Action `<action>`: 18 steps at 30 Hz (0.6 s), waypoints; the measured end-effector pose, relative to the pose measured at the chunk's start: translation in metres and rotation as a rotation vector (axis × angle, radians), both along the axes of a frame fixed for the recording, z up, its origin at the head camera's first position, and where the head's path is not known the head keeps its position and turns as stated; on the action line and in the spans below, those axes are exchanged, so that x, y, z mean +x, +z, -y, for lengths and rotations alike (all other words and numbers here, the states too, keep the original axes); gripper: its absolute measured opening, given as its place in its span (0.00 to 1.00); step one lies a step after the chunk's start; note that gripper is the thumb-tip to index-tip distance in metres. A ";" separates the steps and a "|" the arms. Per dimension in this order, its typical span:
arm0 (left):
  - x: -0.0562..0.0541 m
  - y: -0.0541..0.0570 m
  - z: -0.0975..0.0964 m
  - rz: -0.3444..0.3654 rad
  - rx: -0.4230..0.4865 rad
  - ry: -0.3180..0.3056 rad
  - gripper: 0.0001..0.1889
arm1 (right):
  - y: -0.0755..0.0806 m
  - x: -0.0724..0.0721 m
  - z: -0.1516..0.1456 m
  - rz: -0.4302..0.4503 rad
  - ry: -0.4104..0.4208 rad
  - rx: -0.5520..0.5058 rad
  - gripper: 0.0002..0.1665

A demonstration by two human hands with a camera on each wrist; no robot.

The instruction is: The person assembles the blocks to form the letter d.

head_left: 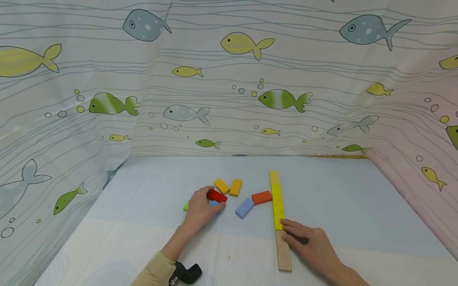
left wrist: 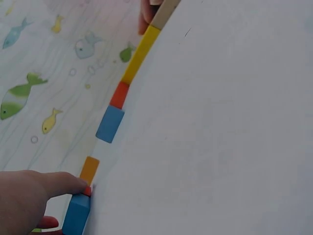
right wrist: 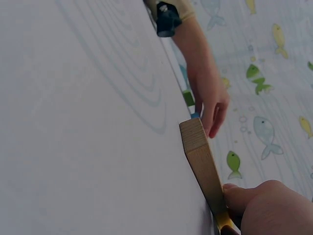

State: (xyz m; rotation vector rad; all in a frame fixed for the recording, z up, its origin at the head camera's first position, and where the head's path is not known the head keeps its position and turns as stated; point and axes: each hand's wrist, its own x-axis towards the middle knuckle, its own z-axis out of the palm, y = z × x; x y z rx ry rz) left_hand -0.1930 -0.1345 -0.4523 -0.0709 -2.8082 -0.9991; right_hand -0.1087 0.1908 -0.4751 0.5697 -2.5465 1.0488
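My left hand (head_left: 200,207) pinches a red wooden block (head_left: 216,196) between thumb and fingers. A blue block (head_left: 214,203) shows partly beneath that hand, and a green block (head_left: 185,206) peeks out at its left. On the right runs a straight row of yellow blocks (head_left: 277,206), end to end with a plain wood block (head_left: 284,252) nearest me. Against the row's right side rest the fingertips of my right hand (head_left: 313,244), touching the lowest yellow and plain blocks. The right wrist view shows its thumb along the plain block (right wrist: 203,171).
Two orange-yellow blocks (head_left: 221,186) (head_left: 235,188) lie just beyond the left hand. Between the hands, a blue block (head_left: 245,208) meets an orange-red block (head_left: 262,197), whose other end reaches the yellow row. A fish-patterned curtain (head_left: 229,91) encloses the pale table (head_left: 340,198).
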 end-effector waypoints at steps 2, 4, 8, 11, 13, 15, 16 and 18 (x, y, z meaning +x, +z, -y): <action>0.000 0.000 0.000 0.002 0.004 -0.002 0.32 | 0.001 0.000 0.000 -0.006 -0.002 0.002 0.17; 0.000 0.000 0.000 0.002 0.004 -0.002 0.32 | 0.001 0.000 0.000 -0.009 -0.002 0.004 0.17; 0.000 -0.002 0.001 0.007 0.006 -0.003 0.32 | 0.000 -0.001 0.000 0.000 0.002 0.006 0.17; 0.000 -0.002 0.001 0.011 0.006 -0.003 0.31 | -0.002 -0.002 -0.001 0.002 0.008 0.005 0.17; 0.000 -0.002 0.001 0.014 0.009 -0.002 0.31 | -0.003 -0.002 -0.001 0.000 0.012 0.005 0.17; -0.001 -0.001 0.001 0.015 0.010 -0.002 0.31 | -0.003 -0.002 -0.002 -0.002 0.013 0.010 0.17; -0.001 -0.001 0.001 0.016 0.011 0.000 0.31 | -0.003 -0.002 -0.002 0.000 0.011 0.012 0.17; -0.001 -0.001 0.002 0.017 0.015 0.004 0.31 | -0.003 -0.002 -0.002 0.005 0.008 0.011 0.17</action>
